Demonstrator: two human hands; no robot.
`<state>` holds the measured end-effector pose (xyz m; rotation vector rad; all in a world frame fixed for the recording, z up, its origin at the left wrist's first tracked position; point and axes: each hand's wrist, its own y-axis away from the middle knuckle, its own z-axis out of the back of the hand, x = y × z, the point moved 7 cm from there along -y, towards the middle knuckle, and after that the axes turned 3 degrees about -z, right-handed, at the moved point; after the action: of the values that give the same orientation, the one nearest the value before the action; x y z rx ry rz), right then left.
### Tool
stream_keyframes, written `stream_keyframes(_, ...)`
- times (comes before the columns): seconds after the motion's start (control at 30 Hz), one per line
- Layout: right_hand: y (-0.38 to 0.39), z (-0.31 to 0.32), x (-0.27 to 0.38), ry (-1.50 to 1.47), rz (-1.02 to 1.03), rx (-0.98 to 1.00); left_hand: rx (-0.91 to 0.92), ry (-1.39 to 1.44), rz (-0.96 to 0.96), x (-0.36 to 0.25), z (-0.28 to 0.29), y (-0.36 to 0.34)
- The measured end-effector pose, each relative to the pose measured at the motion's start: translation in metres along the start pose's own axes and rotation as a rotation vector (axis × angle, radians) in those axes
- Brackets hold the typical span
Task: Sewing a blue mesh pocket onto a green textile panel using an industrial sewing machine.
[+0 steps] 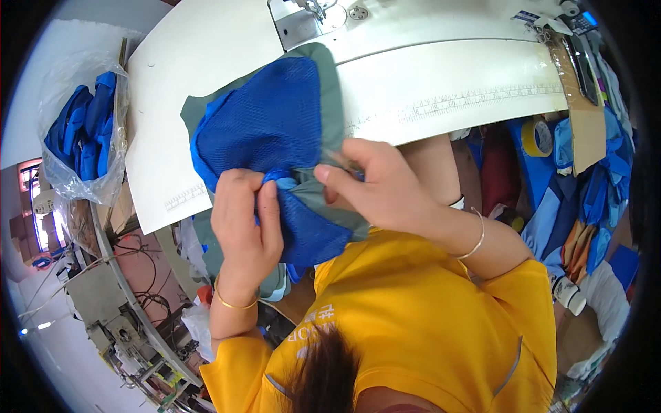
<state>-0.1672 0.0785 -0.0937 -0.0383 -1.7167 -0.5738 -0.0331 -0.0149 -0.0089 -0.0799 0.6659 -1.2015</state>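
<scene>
Both hands are held near each other, but apart, in front of the chest (413,296), with both elbows bent. The left forearm (233,325) is raised steeply, and the left hand (241,217) is turned with its back showing. Its fingers (236,180) are curled in, and the left thumb (270,213) is pointed away from the body, close beside the index finger in a pinch. The right forearm (506,251) is slanted inward from the right. The right hand (385,186) is bent toward the left one, its thumb stretched leftward, its fingertips partly hidden.
</scene>
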Motion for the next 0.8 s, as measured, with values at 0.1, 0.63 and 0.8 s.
stream_keyframes(0.1,-0.011,-0.008,0.007,0.178,0.12,0.077,0.15,-0.279,0.008,0.013,0.014,-0.002)
stream_keyframes(0.63,-0.003,0.007,0.073,1.143,0.831,-0.01,0.959,0.4,-0.598,-0.04,-0.037,-0.007)
stream_keyframes(0.8,0.001,0.046,0.067,1.342,0.629,-0.136,0.937,0.323,-0.792,-0.053,-0.029,-0.03)
